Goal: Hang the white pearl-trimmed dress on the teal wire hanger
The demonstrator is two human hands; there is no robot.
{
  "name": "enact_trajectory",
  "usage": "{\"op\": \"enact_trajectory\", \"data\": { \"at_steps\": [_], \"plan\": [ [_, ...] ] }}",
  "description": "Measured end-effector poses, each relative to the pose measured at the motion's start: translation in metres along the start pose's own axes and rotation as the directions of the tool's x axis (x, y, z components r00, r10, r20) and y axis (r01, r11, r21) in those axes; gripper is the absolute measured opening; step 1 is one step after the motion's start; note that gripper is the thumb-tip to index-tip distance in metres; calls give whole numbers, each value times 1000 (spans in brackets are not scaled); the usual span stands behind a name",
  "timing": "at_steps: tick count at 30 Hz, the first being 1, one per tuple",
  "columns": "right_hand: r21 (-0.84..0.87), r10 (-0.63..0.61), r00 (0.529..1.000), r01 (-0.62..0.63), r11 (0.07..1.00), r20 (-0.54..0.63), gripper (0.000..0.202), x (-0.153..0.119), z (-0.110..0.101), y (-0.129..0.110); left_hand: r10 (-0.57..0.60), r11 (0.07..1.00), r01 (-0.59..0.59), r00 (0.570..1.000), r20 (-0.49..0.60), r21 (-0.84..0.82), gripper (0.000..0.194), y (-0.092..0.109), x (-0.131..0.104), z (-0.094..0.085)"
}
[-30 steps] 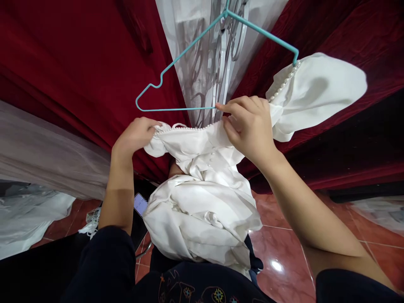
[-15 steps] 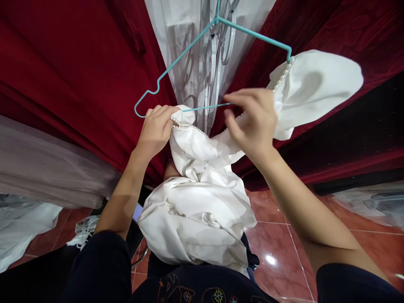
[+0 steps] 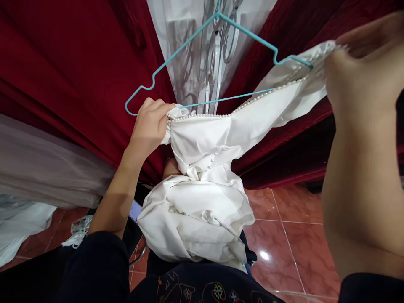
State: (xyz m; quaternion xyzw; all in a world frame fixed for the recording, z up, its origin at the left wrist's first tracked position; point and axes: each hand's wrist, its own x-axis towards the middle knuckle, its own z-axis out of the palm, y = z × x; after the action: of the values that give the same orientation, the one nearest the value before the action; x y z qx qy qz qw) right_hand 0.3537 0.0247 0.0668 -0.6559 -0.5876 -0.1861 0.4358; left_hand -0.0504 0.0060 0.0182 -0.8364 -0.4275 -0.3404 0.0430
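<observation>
A white satin dress (image 3: 202,139) with a pearl-trimmed neckline and small round buttons is bunched over my lap. Above it is a turquoise wire hanger (image 3: 186,44), its right end inside the dress's right shoulder. My left hand (image 3: 151,122) is closed on the pearl-edged fabric at the left, beside the hanger's lower bar; the hanger's left end sticks out bare past my fingers. Far to the right, my right hand (image 3: 369,63) grips the edge of the dress's sleeve and pulls the neckline taut. Some of its fingers are hidden behind the fabric.
Dark red curtains or gowns (image 3: 94,63) hang on both sides, with white ornate metalwork (image 3: 214,63) between them. Pale sheer fabric (image 3: 47,164) hangs at the left. A phone (image 3: 135,210) lies by my left forearm. Reddish floor tiles (image 3: 284,240) show below.
My right hand has moved from the hanger's lower bar out to the far right, stretching the neckline straight. The hanger's right end now sits inside the shoulder. My left hand keeps its hold.
</observation>
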Motion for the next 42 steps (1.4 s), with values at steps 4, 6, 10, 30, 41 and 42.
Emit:
{"op": "enact_trajectory", "data": {
  "at_steps": [4, 6, 10, 30, 41, 42],
  "plan": [
    [-112, 169, 920, -137, 984, 353, 28, -27, -10, 0, -13, 1000, 13, 1000, 6, 8, 40, -1, 1, 2],
    [27, -1, 871, -14, 1000, 492, 28, -46, -14, -9, -14, 1000, 14, 1000, 13, -1, 40, 0, 2, 6],
    [395, -422, 874, 308, 865, 242, 20, -65, -12, -30, -13, 998, 15, 999, 37, -57, 44, 5, 5, 16],
    [390, -424, 902, 363, 846, 81, 28, -76, 18, -55, -757, 578, 476, 617, -216, -662, 19, -63, -47, 16],
    [404, -499, 866, 443, 800, 41, 29, -81, 12, -56, -345, 881, 230, 910, -231, -413, 19, -27, 55, -47],
    [401, -497, 867, 441, 803, 42, 28, -80, 12, -55, -361, 839, 254, 922, -142, -481, 25, -29, 60, -43]
  ]
}}
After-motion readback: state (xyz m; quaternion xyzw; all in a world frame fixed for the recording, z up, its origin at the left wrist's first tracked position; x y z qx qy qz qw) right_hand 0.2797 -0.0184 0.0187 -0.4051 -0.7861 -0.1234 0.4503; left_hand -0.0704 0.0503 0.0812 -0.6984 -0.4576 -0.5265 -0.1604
